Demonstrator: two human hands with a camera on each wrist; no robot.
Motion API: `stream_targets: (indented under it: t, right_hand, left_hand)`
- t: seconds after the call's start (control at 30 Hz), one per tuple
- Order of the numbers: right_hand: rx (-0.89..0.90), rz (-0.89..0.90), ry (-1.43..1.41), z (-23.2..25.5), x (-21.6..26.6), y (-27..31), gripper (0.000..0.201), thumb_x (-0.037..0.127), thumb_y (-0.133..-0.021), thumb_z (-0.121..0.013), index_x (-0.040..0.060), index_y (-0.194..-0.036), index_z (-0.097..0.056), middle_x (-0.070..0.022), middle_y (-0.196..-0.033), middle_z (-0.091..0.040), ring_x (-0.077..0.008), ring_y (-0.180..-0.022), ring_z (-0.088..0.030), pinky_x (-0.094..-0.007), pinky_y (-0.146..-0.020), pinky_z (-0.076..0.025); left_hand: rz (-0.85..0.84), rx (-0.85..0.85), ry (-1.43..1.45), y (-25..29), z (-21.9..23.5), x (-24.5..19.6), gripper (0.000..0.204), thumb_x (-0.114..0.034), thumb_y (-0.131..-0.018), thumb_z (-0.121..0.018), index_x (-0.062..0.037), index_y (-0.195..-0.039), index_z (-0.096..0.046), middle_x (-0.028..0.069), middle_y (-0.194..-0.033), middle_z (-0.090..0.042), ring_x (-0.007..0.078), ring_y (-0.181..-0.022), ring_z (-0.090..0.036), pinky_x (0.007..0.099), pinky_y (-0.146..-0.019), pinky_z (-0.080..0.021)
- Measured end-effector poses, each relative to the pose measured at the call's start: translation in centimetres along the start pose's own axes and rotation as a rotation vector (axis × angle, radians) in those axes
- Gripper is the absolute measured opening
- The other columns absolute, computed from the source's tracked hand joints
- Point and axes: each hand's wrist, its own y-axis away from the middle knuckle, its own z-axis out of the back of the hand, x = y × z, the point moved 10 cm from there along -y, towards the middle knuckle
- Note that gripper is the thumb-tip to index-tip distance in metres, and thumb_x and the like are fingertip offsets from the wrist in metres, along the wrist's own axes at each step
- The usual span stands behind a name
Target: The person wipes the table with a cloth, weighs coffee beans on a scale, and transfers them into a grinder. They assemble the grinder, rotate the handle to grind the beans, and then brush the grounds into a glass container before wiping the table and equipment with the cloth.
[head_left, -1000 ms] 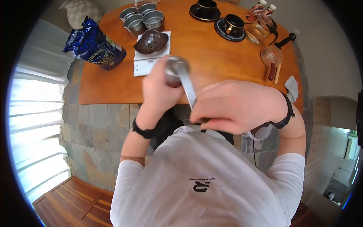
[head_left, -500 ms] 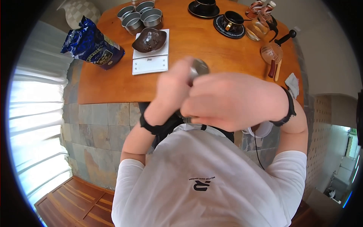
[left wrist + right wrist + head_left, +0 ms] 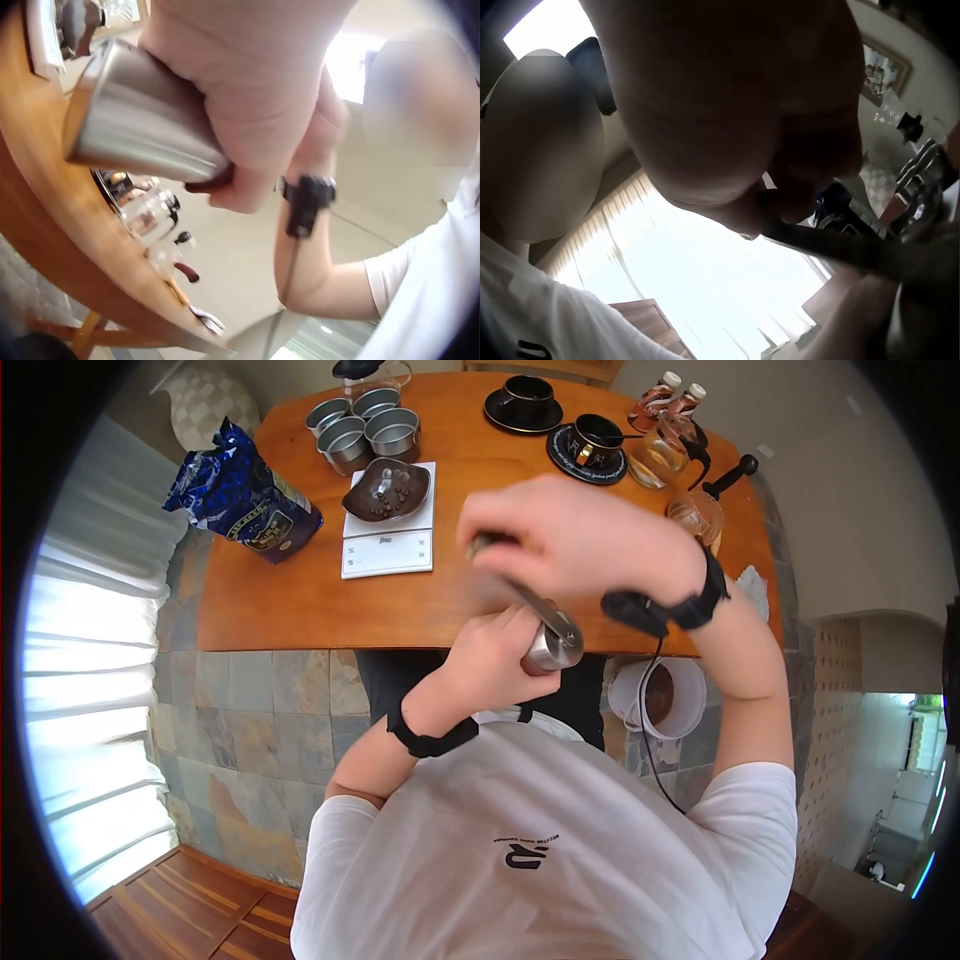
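My left hand [image 3: 492, 660] grips the steel body of a hand coffee grinder [image 3: 552, 648], tilted just off the table's near edge. Its smooth cylinder [image 3: 142, 112] fills much of the left wrist view. From the grinder's top a flat crank handle [image 3: 530, 598] runs up and left to a dark knob [image 3: 490, 543]. My right hand [image 3: 570, 540], slightly blurred, curls its fingers round that knob. In the right wrist view the crank arm [image 3: 832, 246] extends from under the dark fingers. Beyond the hands, a brown bowl [image 3: 388, 485] with several coffee beans rests on a white scale [image 3: 388, 555].
A blue coffee bag [image 3: 255, 505] stands at the left. Several metal cups [image 3: 390, 432] sit behind the scale. Black cups on saucers [image 3: 590, 460], a glass pot [image 3: 660, 455] and bottles [image 3: 655, 400] stand at the back right. A white bucket [image 3: 685, 710] is below the table edge.
The crank has swung from pointing towards my body to pointing away, my right hand going with it. My left hand has shifted the grinder to the right and closer to me.
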Motion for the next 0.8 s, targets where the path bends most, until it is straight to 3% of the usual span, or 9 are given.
stream_targets:
  t: [0.13,0.27,0.37,0.43,0.57,0.63,0.7,0.77,0.8]
  right_hand:
    - [0.115,-0.247,0.009,-0.1,-4.2,3.9,0.017,0.014,-0.087,-0.063,0.0065,-0.102,-0.062,-0.0116,-0.091,-0.066,-0.0320,-0.080,-0.062,-0.0381,-0.072,-0.051]
    - [0.139,0.317,-0.045,-3.8,7.6,3.8,0.018,0.016,-0.086,-0.065,0.0055,-0.100,-0.062,-0.0131,-0.086,-0.062,-0.0333,-0.080,-0.061,-0.0404,-0.072,-0.051]
    - [-0.072,0.240,0.089,-0.8,5.0,0.4,0.016,0.012,-0.086,-0.064,0.0055,-0.100,-0.061,-0.0130,-0.081,-0.061,-0.0318,-0.075,-0.060,-0.0388,-0.068,-0.050]
    - [-0.053,-0.064,0.087,1.1,-1.2,0.3,0.014,0.011,-0.090,-0.060,0.0045,-0.102,-0.060,-0.0127,-0.077,-0.065,-0.0269,-0.066,-0.062,-0.0351,-0.061,-0.048]
    - [0.044,0.016,0.035,-1.7,-0.9,4.6,0.014,0.009,-0.089,-0.061,0.0029,-0.101,-0.061,-0.0108,-0.084,-0.066,-0.0304,-0.076,-0.064,-0.0373,-0.067,-0.051]
    - [0.034,0.307,-0.046,-3.4,5.7,4.8,0.014,0.008,-0.088,-0.061,0.0021,-0.101,-0.061,-0.0116,-0.088,-0.066,-0.0325,-0.082,-0.063,-0.0395,-0.072,-0.051]
    - [0.043,0.314,-0.048,-3.5,7.5,2.3,0.014,0.008,-0.088,-0.061,0.0028,-0.100,-0.061,-0.0117,-0.088,-0.066,-0.0325,-0.083,-0.063,-0.0398,-0.073,-0.051]
    - [0.042,0.223,0.024,-2.1,5.3,0.0,0.013,0.008,-0.087,-0.061,0.0043,-0.100,-0.062,-0.0118,-0.087,-0.065,-0.0291,-0.080,-0.063,-0.0372,-0.070,-0.050]
    - [0.030,0.047,-0.001,-0.6,2.3,-0.8,0.014,0.009,-0.088,-0.061,0.0047,-0.101,-0.062,-0.0115,-0.088,-0.065,-0.0271,-0.078,-0.063,-0.0356,-0.068,-0.050]
  left_hand:
    - [0.548,-0.267,0.481,2.9,5.9,8.0,0.053,-0.008,-0.066,-0.080,-0.0028,-0.115,-0.061,0.0087,-0.096,-0.072,0.0175,-0.086,-0.071,0.0326,-0.077,-0.056]
    - [0.597,0.006,0.224,1.1,2.7,8.0,0.053,-0.015,-0.067,-0.083,-0.0074,-0.115,-0.061,0.0130,-0.097,-0.070,0.0290,-0.084,-0.070,0.0380,-0.073,-0.056]
    - [0.062,-0.058,0.165,-0.1,-0.6,0.3,0.055,-0.014,-0.065,-0.080,-0.0056,-0.115,-0.059,0.0115,-0.092,-0.067,0.0346,-0.087,-0.066,0.0409,-0.073,-0.054]
    - [0.268,0.137,0.316,1.2,-1.0,1.2,0.059,-0.016,-0.067,-0.081,0.0001,-0.118,-0.057,0.0059,-0.102,-0.068,0.0198,-0.093,-0.068,0.0320,-0.082,-0.053]
    - [0.574,-0.237,0.349,4.1,6.1,9.1,0.052,-0.004,-0.073,-0.077,0.0012,-0.120,-0.055,0.0057,-0.102,-0.069,0.0101,-0.090,-0.064,0.0302,-0.085,-0.053]
    - [0.570,-0.268,0.352,3.6,4.8,10.5,0.049,-0.010,-0.070,-0.081,-0.0022,-0.114,-0.060,0.0107,-0.093,-0.070,0.0213,-0.085,-0.071,0.0336,-0.078,-0.056]
    - [0.469,0.074,0.377,1.6,-0.3,7.8,0.053,-0.013,-0.068,-0.081,-0.0022,-0.115,-0.059,0.0112,-0.091,-0.069,0.0268,-0.085,-0.070,0.0368,-0.075,-0.055]
    - [0.045,-0.088,0.183,0.8,-1.9,1.8,0.058,-0.021,-0.064,-0.081,-0.0053,-0.116,-0.059,0.0144,-0.097,-0.066,0.0352,-0.088,-0.065,0.0394,-0.073,-0.053]
    - [0.152,0.011,0.271,0.9,-2.0,1.6,0.058,-0.020,-0.064,-0.082,-0.0057,-0.115,-0.059,0.0141,-0.098,-0.066,0.0347,-0.089,-0.065,0.0386,-0.075,-0.054]
